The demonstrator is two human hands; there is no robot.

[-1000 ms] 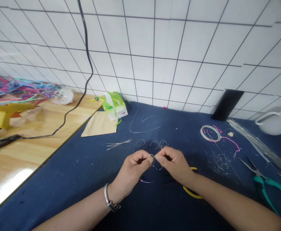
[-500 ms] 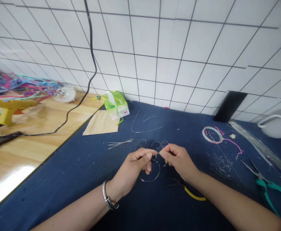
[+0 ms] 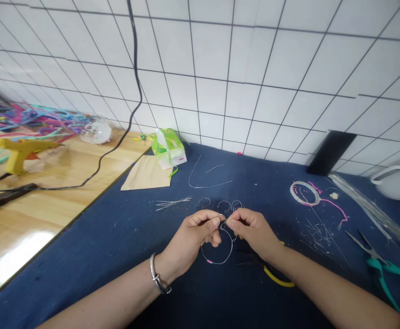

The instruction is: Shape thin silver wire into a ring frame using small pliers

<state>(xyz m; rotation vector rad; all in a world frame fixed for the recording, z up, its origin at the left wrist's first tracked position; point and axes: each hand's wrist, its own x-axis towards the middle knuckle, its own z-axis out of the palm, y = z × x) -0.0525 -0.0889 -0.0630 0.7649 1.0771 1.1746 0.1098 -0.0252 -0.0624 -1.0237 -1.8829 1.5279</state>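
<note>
My left hand (image 3: 193,240) and my right hand (image 3: 253,230) meet over the blue cloth (image 3: 117,246), each pinching an end of a thin wire loop (image 3: 216,259). The loop hangs below my fingers and carries a small pink bead at its lower left. A silver bangle (image 3: 157,276) sits on my left wrist. Several small bent wire hooks (image 3: 223,204) lie just beyond my fingers, and a bundle of straight wire pieces (image 3: 172,203) lies to their left.
Yellow-handled pliers (image 3: 277,278) lie under my right forearm; teal-handled pliers (image 3: 380,262) lie at the right. A tape roll with pink cord (image 3: 304,192), a long curved wire (image 3: 203,180), a green packet (image 3: 167,146), brown paper (image 3: 148,173), a yellow glue gun (image 3: 19,153) and its black cable are farther off.
The wire loop has swung down from between my fingers and now hangs open below them. Both hands stay pinched together at nearly the same spot; the view has shifted slightly.
</note>
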